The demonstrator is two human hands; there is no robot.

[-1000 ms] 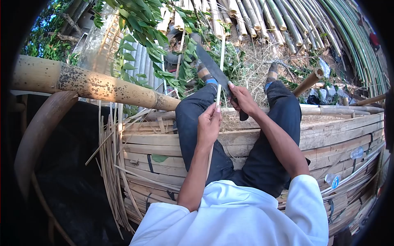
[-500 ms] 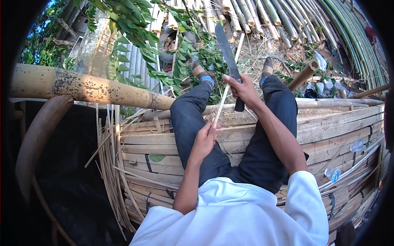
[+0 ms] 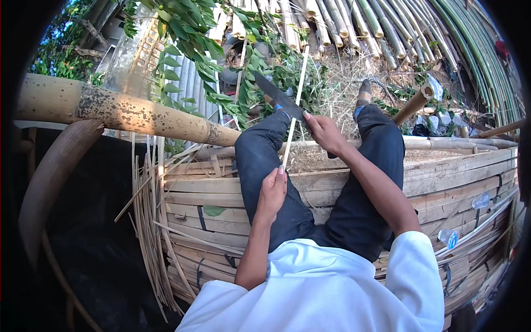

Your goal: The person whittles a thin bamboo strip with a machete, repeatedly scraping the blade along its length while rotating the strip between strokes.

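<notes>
My left hand (image 3: 272, 192) pinches the near end of a thin, pale bamboo strip (image 3: 289, 143) above my left thigh. From there the strip points forward and up, beyond my knees. My right hand (image 3: 327, 134) is closed round the handle of a machete, most of which the fingers hide. The dark machete blade (image 3: 275, 95) slants up to the left and crosses the strip about midway. Whether the edge bites into the strip cannot be made out.
Split bamboo slats (image 3: 204, 185) lie stacked beneath my legs. A thick bamboo pole (image 3: 144, 113) runs across at left, above a bundle of thin strips (image 3: 146, 232). Bamboo poles (image 3: 381, 33) fill the far ground; leafy branches (image 3: 188, 39) hang at upper left. Plastic cups (image 3: 448, 238) rest at right.
The machete has swung from nearly upright to a leftward slant, now across the strip. My right hand has turned and come slightly lower; my left hand and the strip have shifted slightly left.
</notes>
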